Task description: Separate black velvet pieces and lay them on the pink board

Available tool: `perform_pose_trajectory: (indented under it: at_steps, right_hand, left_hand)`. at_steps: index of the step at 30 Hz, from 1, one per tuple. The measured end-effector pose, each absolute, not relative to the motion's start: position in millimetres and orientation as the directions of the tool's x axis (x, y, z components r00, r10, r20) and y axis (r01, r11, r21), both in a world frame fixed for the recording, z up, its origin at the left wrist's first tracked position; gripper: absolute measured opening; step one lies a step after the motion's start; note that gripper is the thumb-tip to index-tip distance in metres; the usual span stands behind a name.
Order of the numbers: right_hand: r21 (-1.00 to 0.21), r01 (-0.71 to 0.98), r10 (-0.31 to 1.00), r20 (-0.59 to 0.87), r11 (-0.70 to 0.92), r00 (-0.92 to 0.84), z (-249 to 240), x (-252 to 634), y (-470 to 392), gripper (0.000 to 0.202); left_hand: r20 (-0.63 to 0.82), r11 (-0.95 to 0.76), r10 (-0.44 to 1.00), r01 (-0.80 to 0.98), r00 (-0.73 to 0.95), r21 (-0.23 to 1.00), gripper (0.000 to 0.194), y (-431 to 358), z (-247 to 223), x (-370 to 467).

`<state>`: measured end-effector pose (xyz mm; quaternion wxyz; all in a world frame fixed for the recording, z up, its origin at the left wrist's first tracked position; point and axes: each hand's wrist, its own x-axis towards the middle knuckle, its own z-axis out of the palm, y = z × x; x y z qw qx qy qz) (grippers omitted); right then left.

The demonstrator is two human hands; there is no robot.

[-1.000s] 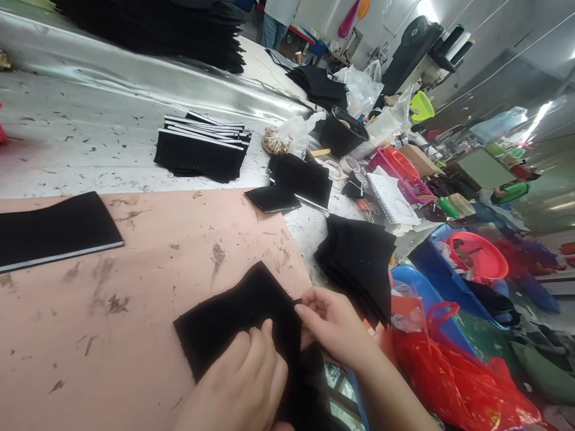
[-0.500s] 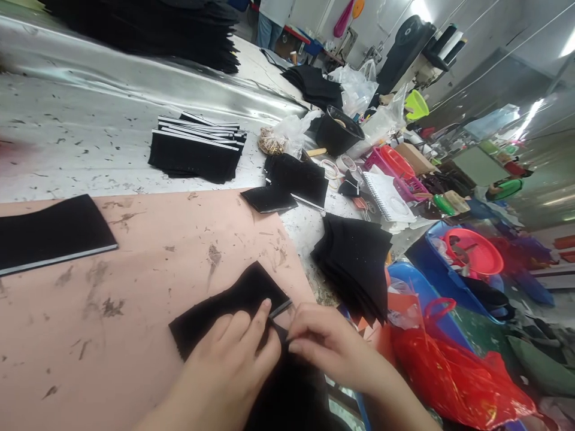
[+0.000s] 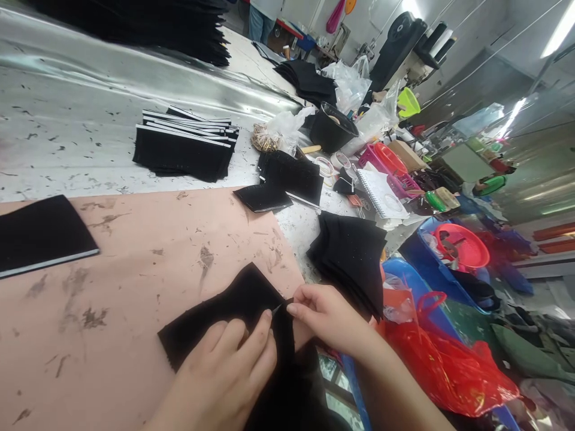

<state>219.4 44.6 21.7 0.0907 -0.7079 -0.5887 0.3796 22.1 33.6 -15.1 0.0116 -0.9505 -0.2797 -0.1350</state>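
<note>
A black fabric piece (image 3: 224, 305) lies on the pink sheet in front of me. My left hand (image 3: 229, 365) presses on its near right part, index finger stretched towards the edge and the other fingers bent. My right hand (image 3: 326, 314) is closed in a pinch on the upper edge of a second black fabric piece (image 3: 284, 344). This second piece meets the first one's right edge and hangs down towards me. Only a small pale bit of edging shows between the two hands. The left thumb is mostly hidden.
A black piece with a white edge (image 3: 45, 233) lies left on the pink sheet (image 3: 135, 299). Beyond are a white-edged stack (image 3: 184, 143), smaller black pieces (image 3: 291, 173) and a curved black stack (image 3: 350, 257). Right stand blue bins (image 3: 404, 275) and a red plastic bag (image 3: 444, 365).
My right hand has brought the second piece's edge up against the first piece, covering most of its pale edging. My left hand stays on the fabric. The view has shifted slightly.
</note>
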Motion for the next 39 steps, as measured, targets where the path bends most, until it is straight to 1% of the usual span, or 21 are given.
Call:
perform_pose_trajectory:
  at_steps: [4,8,11,13,15,16,18,20,21,22,24,28,31,35,39]
  right_hand:
    - [-0.532,0.81,0.878,-0.477,-0.248,-0.044,25.3,222.5,51.6,0.019]
    - [-0.462,0.859,0.877,-0.48,-0.219,-0.034,28.8,218.6,55.7,0.019]
    - [-0.397,0.899,0.886,-0.463,-0.183,-0.024,32.4,213.8,57.2,0.021]
    - [-0.339,0.93,0.912,-0.41,-0.144,-0.008,33.1,211.6,55.9,0.022]
    - [-0.312,0.946,0.957,-0.291,-0.084,-0.01,29.9,210.6,51.2,0.017]
    - [-0.319,0.947,0.978,-0.203,-0.028,-0.039,26.3,210.3,47.3,0.013]
    - [-0.335,0.931,0.989,0.021,0.146,-0.147,15.3,210.1,36.6,0.007]
    - [-0.3,0.896,0.935,0.237,0.329,-0.264,2.2,210.2,23.7,0.017]
    - [-0.27,0.88,0.901,0.309,0.39,-0.305,-3.6,210.4,17.2,0.022]
    - [-0.241,0.87,0.874,0.353,0.431,-0.335,-8.3,210.7,11.1,0.027]
    - [-0.2,0.858,0.85,0.361,0.473,-0.384,-13.4,211.5,0.9,0.035]
    - [-0.131,0.864,0.852,0.29,0.487,-0.436,-10.7,210.6,-9.4,0.043]
    - [-0.096,0.885,0.867,0.275,0.456,-0.416,-8.2,206.9,-11.7,0.045]
    - [-0.089,0.882,0.866,0.256,0.463,-0.429,-8.9,204.1,-12.1,0.047]
    - [-0.082,0.885,0.877,0.207,0.458,-0.434,-8.5,202.0,-9.4,0.048]
  left_hand:
    - [0.286,-0.845,0.526,0.531,0.801,0.068,0.049,32.8,-14.5,20.8]
    - [0.267,-0.84,0.537,0.538,0.8,0.075,0.049,32.8,-14.9,20.3]
    - [0.281,-0.836,0.542,0.543,0.792,0.083,0.047,33.9,-15.6,21.3]
    - [0.293,-0.836,0.541,0.542,0.788,0.086,0.046,34.2,-15.8,21.6]
    - [0.311,-0.837,0.536,0.541,0.785,0.079,0.046,33.1,-15.7,21.1]
    - [0.327,-0.844,0.524,0.531,0.787,0.073,0.045,32.0,-15.5,20.5]
    - [0.332,-0.856,0.502,0.514,0.799,0.057,0.045,28.4,-15.3,19.1]
    - [0.322,-0.862,0.489,0.506,0.811,0.035,0.044,23.9,-15.6,17.6]
    - [0.316,-0.863,0.485,0.505,0.815,0.024,0.043,21.8,-16.1,17.1]
    - [0.32,-0.862,0.484,0.506,0.814,0.017,0.042,20.0,-16.7,16.7]
    - [0.34,-0.868,0.472,0.497,0.814,0.015,0.041,18.0,-18.0,16.4]
    - [0.389,-0.865,0.466,0.501,0.795,0.014,0.041,19.7,-18.0,17.6]
    - [0.346,-0.853,0.496,0.522,0.797,0.02,0.038,23.0,-14.7,18.7]
    - [0.293,-0.848,0.517,0.527,0.804,0.05,0.036,25.5,-11.2,20.1]
    - [0.278,-0.853,0.506,0.522,0.816,0.021,0.032,23.3,-10.8,21.7]
